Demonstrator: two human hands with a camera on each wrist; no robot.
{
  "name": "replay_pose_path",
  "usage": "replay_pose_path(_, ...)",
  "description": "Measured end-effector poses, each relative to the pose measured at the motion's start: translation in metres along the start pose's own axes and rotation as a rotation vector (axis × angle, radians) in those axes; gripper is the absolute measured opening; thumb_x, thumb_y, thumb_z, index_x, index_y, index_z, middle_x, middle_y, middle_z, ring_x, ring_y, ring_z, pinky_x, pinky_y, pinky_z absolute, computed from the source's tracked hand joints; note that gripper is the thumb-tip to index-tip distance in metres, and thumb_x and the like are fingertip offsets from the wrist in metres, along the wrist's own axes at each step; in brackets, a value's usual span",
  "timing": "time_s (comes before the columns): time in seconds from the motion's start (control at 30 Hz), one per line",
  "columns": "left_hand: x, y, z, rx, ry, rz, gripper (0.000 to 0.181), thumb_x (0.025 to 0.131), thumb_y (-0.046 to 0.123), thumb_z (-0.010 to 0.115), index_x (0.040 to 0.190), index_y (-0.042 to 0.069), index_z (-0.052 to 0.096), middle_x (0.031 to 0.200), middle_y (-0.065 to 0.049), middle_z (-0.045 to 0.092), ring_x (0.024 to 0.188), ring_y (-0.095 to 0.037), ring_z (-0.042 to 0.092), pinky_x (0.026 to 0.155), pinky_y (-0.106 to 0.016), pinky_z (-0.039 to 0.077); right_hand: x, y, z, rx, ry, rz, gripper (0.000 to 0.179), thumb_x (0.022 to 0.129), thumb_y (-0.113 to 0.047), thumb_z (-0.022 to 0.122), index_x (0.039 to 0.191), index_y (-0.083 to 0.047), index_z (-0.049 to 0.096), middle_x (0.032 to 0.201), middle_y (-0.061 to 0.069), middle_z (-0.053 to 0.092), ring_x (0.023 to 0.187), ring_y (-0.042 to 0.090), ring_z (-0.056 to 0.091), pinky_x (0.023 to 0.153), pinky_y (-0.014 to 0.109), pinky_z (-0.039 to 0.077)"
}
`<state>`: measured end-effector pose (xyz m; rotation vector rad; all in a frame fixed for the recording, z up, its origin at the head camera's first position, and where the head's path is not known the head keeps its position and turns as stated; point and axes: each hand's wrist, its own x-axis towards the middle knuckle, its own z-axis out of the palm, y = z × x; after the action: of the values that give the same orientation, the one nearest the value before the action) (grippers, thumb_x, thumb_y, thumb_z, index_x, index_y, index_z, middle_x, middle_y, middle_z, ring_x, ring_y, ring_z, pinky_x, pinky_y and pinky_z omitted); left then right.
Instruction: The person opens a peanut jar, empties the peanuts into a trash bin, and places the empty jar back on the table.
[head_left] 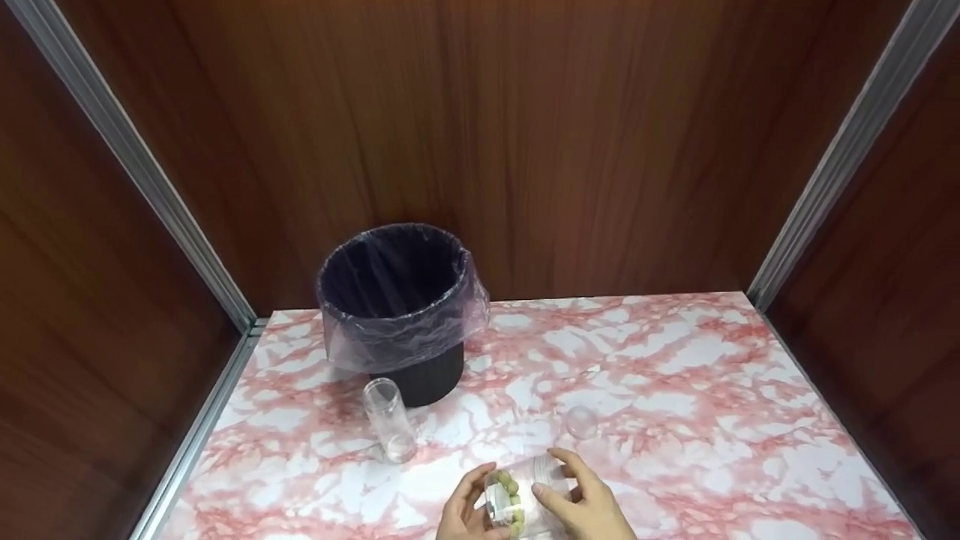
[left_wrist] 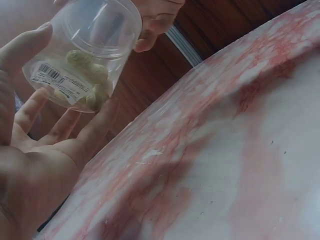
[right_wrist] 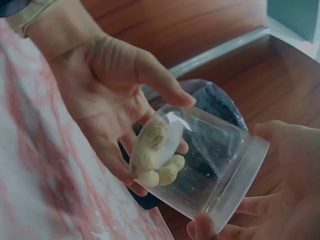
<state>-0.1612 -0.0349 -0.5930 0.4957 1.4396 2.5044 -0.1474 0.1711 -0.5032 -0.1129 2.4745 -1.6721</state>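
Item 1: clear jar (right_wrist: pixel 202 150); held by you, tilted onto its side, over the near part of the surface (head_left: pixel 697 450), a little right of the bin. Contents: several yellow-green, peanut-shaped pieces (right_wrist: pixel 167 172), gathered at the base end. White barcode label (left_wrist: pixel 62 82) at that same end. Whether a cap covers the ringed end, you cannot tell.

Item 2: clear flat disc (head_left: pixel 581 423); lying on the surface just beyond your jar, toward the far edge, right of centre.

Item 3: small white fleck (head_left: pixel 593 369); on the surface, between the disc and the far edge.

Item 4: clear tube (head_left: pixel 390 424); upright, nearer the left edge than your jar. Its upper end crosses in front of the bin's foot; whether the two touch, you cannot tell.

Item 5: black bin (head_left: pixel 427 381); upright near the far left corner, with a thin purple liner (head_left: pixel 405 339) folded over its rim.

Item 6: brown wood-grain panels (head_left: pixel 562 150); behind the far edge and along both side edges, with grey metal rails (head_left: pixel 127 150) at the corners.

Item 7: your hands, both on the jar. Left hand (head_left: pixel 466 514): thumb and fingers curved around the base end, pale cuff (right_wrist: pixel 35 15) at the wrist. Right hand (head_left: pixel 592 506): spread to the jar's width, thumb and fingers gripping the ringed end.
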Motion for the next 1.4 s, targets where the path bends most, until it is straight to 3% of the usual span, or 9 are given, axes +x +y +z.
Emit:
replay_pose_path(0.23, 0.000, -0.008, -0.004, 0.124, -0.028, 0.052, 0.052, 0.086, -0.002, 0.067, 0.135, -0.002, 0.048, 0.121, -0.005, 0.058, 0.109, -0.018, 0.058, 0.092, -0.034, 0.050, 0.000, 0.004, -0.010, 0.054, -0.117, -0.119, 0.068, 0.088, -0.029, 0.073, 0.144, -0.003, 0.042, 0.124, 0.022, 0.050, 0.084, 0.023, 0.055, 0.066, 0.032, 0.051)
replay_pose_path(0.43, 0.005, -0.015, -0.017, 0.087, -0.220, 0.150, 0.048, 0.094, -0.005, 0.049, 0.138, 0.013, 0.051, 0.122, -0.002, 0.058, 0.104, -0.014, 0.060, 0.087, -0.027, 0.051, 0.003, 0.016, -0.024, 0.081, -0.301, -0.486, 0.075, 0.083, -0.017, 0.079, 0.146, -0.009, 0.040, 0.140, 0.017, 0.043, 0.118, 0.027, 0.047, 0.082, 0.045, 0.049)
replay_pose_path(0.57, 0.005, -0.011, -0.024, 0.044, -0.290, 0.174, 0.051, 0.095, -0.005, 0.046, 0.140, 0.018, 0.050, 0.123, -0.007, 0.057, 0.102, -0.016, 0.061, 0.084, -0.026, 0.052, 0.006, 0.022, -0.022, 0.137, -0.345, -0.651, 0.081, 0.087, -0.028, 0.075, 0.151, -0.007, 0.031, 0.152, 0.008, 0.031, 0.136, 0.016, 0.030, 0.094, 0.059, 0.040)
replay_pose_path(0.7, 0.004, -0.006, -0.027, 0.022, -0.288, 0.198, 0.050, 0.094, -0.003, 0.048, 0.139, 0.017, 0.051, 0.123, -0.011, 0.056, 0.105, -0.017, 0.060, 0.086, -0.027, 0.052, 0.003, 0.016, -0.013, 0.132, -0.154, -0.586, 0.079, 0.088, -0.026, 0.073, 0.151, -0.005, 0.030, 0.151, 0.017, 0.031, 0.135, 0.029, 0.034, 0.101, 0.052, 0.040)
replay_pose_path(0.8, 0.003, -0.006, -0.029, 0.045, -0.269, 0.212, 0.050, 0.094, -0.003, 0.051, 0.139, 0.018, 0.051, 0.123, -0.008, 0.056, 0.105, -0.015, 0.060, 0.085, -0.025, 0.052, 0.000, 0.007, -0.008, -0.024, 0.081, -0.415, 0.065, 0.089, -0.025, 0.071, 0.144, -0.006, 0.042, 0.140, 0.024, 0.043, 0.115, 0.040, 0.053, 0.086, 0.045, 0.053)
replay_pose_path(0.9, 0.002, -0.005, -0.030, 0.076, -0.251, 0.204, 0.054, 0.093, -0.008, 0.051, 0.138, 0.023, 0.052, 0.123, -0.003, 0.057, 0.105, -0.012, 0.059, 0.084, -0.023, 0.051, -0.002, -0.002, -0.006, -0.200, 0.178, -0.230, 0.054, 0.096, -0.038, 0.060, 0.138, -0.006, 0.049, 0.125, 0.021, 0.057, 0.086, 0.026, 0.065, 0.067, 0.036, 0.056)
replay_pose_path(1.03, -0.001, -0.003, -0.029, 0.124, -0.211, 0.148, 0.056, 0.092, -0.006, 0.055, 0.134, 0.031, 0.054, 0.121, 0.003, 0.058, 0.106, -0.010, 0.058, 0.088, -0.024, 0.050, -0.005, -0.008, -0.005, -0.283, 0.100, -0.088, 0.059, 0.095, -0.048, 0.056, 0.133, -0.003, 0.053, 0.098, 0.011, 0.067, 0.064, 0.013, 0.060, 0.058, 0.035, 0.053)
replay_pose_path(1.17, -0.003, 0.000, -0.025, 0.127, -0.180, 0.070, 0.050, 0.092, 0.002, 0.061, 0.131, 0.033, 0.055, 0.120, 0.002, 0.058, 0.109, -0.010, 0.057, 0.094, -0.028, 0.048, -0.005, -0.006, -0.007, -0.232, -0.016, -0.065, 0.062, 0.090, -0.048, 0.064, 0.129, -0.001, 0.056, 0.091, 0.005, 0.066, 0.065, 0.013, 0.061, 0.059, 0.037, 0.054)
replay_pose_path(1.4, -0.005, -0.001, -0.023, 0.128, -0.154, 0.063, 0.048, 0.093, 0.001, 0.061, 0.131, 0.029, 0.055, 0.119, 0.000, 0.058, 0.108, -0.011, 0.057, 0.093, -0.029, 0.048, 0.001, 0.009, -0.021, -0.011, -0.297, -0.324, 0.071, 0.085, -0.026, 0.076, 0.143, -0.003, 0.043, 0.132, 0.027, 0.046, 0.097, 0.032, 0.058, 0.075, 0.041, 0.055)
